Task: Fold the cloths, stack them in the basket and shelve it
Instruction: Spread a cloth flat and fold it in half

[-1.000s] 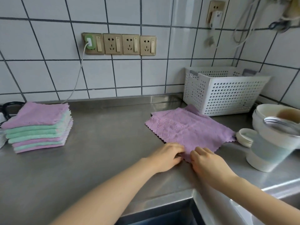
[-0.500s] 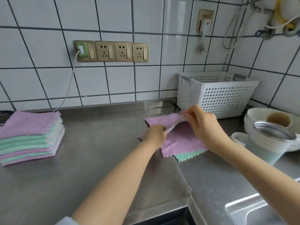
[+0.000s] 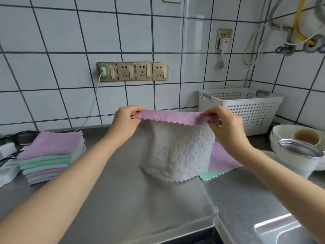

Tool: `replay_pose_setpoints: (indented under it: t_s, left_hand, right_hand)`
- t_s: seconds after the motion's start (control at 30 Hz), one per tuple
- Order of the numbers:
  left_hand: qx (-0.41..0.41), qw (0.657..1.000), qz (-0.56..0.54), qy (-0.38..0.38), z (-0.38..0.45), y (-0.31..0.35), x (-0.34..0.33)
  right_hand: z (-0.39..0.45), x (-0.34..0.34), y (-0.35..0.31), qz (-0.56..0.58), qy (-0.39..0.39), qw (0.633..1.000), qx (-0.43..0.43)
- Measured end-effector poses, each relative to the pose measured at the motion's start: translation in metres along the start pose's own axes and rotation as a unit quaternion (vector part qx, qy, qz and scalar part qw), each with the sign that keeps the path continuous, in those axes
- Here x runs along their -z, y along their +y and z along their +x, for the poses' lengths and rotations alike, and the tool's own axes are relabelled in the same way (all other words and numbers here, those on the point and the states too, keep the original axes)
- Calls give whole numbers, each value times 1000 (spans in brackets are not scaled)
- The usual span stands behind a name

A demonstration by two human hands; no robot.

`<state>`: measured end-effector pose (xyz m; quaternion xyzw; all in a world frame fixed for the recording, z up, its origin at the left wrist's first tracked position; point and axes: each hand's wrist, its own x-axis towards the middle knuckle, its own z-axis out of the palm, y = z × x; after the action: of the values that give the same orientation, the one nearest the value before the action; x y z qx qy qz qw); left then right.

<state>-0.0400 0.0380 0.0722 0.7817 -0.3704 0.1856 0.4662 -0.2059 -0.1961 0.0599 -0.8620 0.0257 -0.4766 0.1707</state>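
A purple cloth with a pale grey underside hangs above the steel counter, its lower edge near the surface. My left hand pinches its top left corner and my right hand pinches the top right corner. Under it lie another purple cloth and a green cloth, both flat on the counter. A stack of folded purple and green cloths sits at the left. The white perforated basket stands at the back right against the tiled wall.
White bowls and a jug with a metal lid crowd the right side. A sink opens at the lower right. A charger cable runs from the wall sockets down to the counter at the left.
Both hands took the top purple cloth by its near edge and lifted it off the counter. It now hangs stretched between them, uncovering a purple and a green cloth beneath.
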Motion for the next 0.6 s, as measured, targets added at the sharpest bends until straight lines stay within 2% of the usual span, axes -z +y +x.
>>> replay_pose_setpoints:
  t_s: [0.07,0.13,0.17,0.23,0.3,0.37,0.4,0.5,0.6]
  left_hand:
    - [27,994,-11,-106,-15,2,35]
    - [60,986,-10,-158,-29,9,72]
    - [90,981,-34,-168,-36,15,90]
    - [139,955,-162,-206,-47,23,127]
    - [133,932,-288,-177,-52,33,151]
    - [129,923,-354,-84,-49,34,161]
    - [137,925,-352,-36,-46,25,162]
    - [239,924,-297,34,-54,3,158]
    - [313,921,-231,12,-78,-43,146]
  right_hand:
    - [-2,2,-10,43,0,999,-19]
    - [0,11,-27,156,-32,984,-76]
    - [2,16,-35,228,-47,967,-105]
    - [9,20,-52,369,-56,912,-171]
    - [21,16,-65,458,-47,862,-213]
    - [31,5,-75,509,-36,826,-240]
    - [34,-2,-79,514,-38,818,-257]
    - [27,-29,-78,468,-86,826,-302]
    - [-2,-60,-60,382,-200,838,-335]
